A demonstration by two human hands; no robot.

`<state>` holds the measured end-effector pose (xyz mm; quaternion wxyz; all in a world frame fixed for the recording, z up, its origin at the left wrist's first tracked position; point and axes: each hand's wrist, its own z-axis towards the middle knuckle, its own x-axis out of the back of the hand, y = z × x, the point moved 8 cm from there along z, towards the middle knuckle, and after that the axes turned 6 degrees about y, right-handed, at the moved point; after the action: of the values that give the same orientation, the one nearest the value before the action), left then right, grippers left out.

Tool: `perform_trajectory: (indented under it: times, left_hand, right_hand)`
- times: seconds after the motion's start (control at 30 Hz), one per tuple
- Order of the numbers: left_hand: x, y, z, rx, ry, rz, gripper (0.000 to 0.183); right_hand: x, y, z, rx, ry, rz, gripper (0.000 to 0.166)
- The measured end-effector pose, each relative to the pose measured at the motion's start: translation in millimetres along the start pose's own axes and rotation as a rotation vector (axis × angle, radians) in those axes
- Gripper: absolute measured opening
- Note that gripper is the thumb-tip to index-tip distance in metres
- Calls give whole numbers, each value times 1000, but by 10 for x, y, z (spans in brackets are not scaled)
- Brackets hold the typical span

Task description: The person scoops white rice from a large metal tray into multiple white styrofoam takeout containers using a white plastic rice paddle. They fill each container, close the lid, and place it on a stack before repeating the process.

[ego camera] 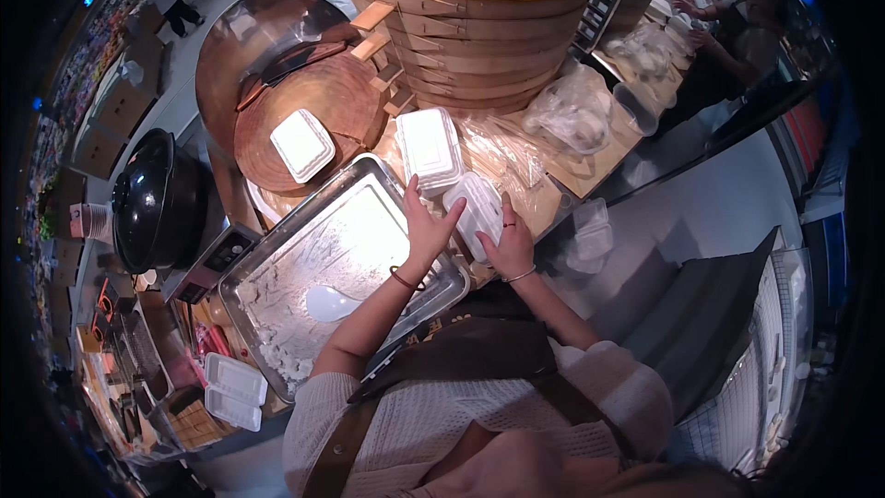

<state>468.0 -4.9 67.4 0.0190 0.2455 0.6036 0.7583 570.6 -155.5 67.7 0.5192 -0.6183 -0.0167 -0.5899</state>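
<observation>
Between my two hands lies a white lidded takeaway box (pixel 475 211) at the counter's near edge. My left hand (pixel 429 225), fingers spread, is at its left side, over the rim of a metal tray. My right hand (pixel 510 238) rests against its right side, thumb and fingers apart. Just beyond stand stacked white takeaway boxes (pixel 429 146). Another white box (pixel 303 145) sits on the round wooden chopping block (pixel 263 164). The metal tray (pixel 276 283) holds white crumbly remains and a white plastic scoop (pixel 330 303).
A tall stack of bamboo steamers (pixel 477 41) with filled flatbreads rises at the back. A cleaver (pixel 294 62) lies on the block. Clear plastic bags (pixel 572 107) and wrapped chopsticks (pixel 498 149) lie right. A black pot (pixel 148 200) stands left. Another person's hands (pixel 695 10) are at upper right.
</observation>
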Motion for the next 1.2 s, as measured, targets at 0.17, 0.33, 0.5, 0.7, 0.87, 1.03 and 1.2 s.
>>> perform_trajectory:
  times: [0.17, 0.33, 0.5, 0.7, 0.87, 1.03, 1.2]
  left_hand:
    - [-125, -569, -641, 622, -260, -681, 56]
    - [-57, -756, -791, 756, -249, -687, 40]
    - [-151, -752, -759, 805, -326, -757, 39]
    - [-163, -843, -749, 958, -442, -1081, 54]
    - [61, -754, -822, 913, -470, -1305, 49]
    - [571, -612, -1084, 820, -356, -1764, 61]
    - [1203, -219, -1148, 422, -144, -1954, 62]
  right_hand:
    - [-99, -312, -401, 74, -295, 532, 47]
    - [-98, 994, -39, -325, 255, 465, 25]
    - [-994, 1923, 75, -495, -248, 477, 38]
    - [-1143, 1413, 63, -636, -525, 1025, 60]
    - [-798, 988, -276, -709, -538, 1398, 66]
    - [-423, 181, -412, -658, -468, 1376, 69]
    - [-689, -758, -471, -429, -559, 1302, 69]
